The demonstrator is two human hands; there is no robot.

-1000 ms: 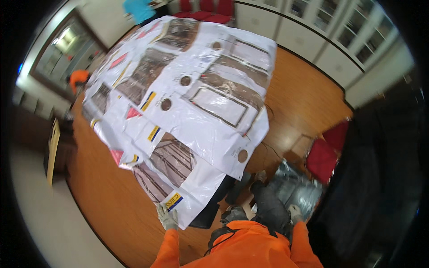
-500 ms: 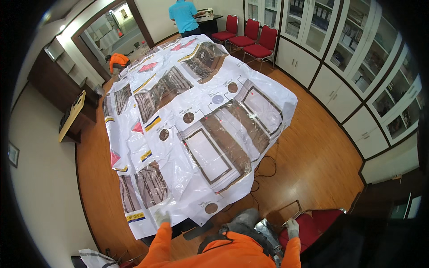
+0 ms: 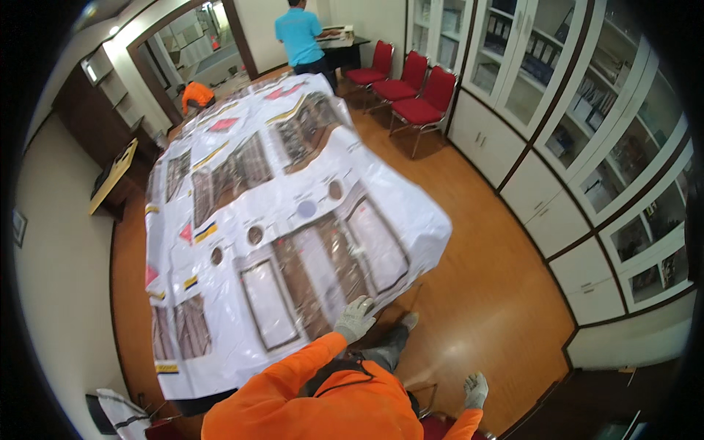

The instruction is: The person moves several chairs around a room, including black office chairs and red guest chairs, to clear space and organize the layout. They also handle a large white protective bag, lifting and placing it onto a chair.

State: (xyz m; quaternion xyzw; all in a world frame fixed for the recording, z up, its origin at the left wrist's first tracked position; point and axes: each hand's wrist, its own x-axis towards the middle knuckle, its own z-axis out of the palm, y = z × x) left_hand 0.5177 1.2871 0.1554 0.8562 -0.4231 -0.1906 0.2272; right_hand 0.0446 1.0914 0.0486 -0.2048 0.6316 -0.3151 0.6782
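A large white plastic sheet (image 3: 235, 227) printed with room pictures and coloured labels is draped over a long table. My left hand (image 3: 356, 319), in a pale knit glove, rests on the sheet near its close right edge, fingers stretched forward. My right hand (image 3: 475, 390), gloved alike, hangs out over the floor on the right with its fingers loosely apart and nothing in it. Below it, at the lower edge, shows a bit of a red chair (image 3: 440, 427), mostly hidden by my body and arm.
Three red chairs (image 3: 425, 103) stand along the far right, beside white glass-door cabinets (image 3: 539, 169). A person in a blue shirt (image 3: 299, 37) stands at the back; another in orange (image 3: 196, 95) bends near the doorway. A white sack (image 3: 121, 414) lies at lower left. Wooden floor (image 3: 491, 279) runs along the right.
My left hand has moved from the sheet's near left corner to its near right edge. My right hand has let go of the red chair. My body has moved to the right along the table.
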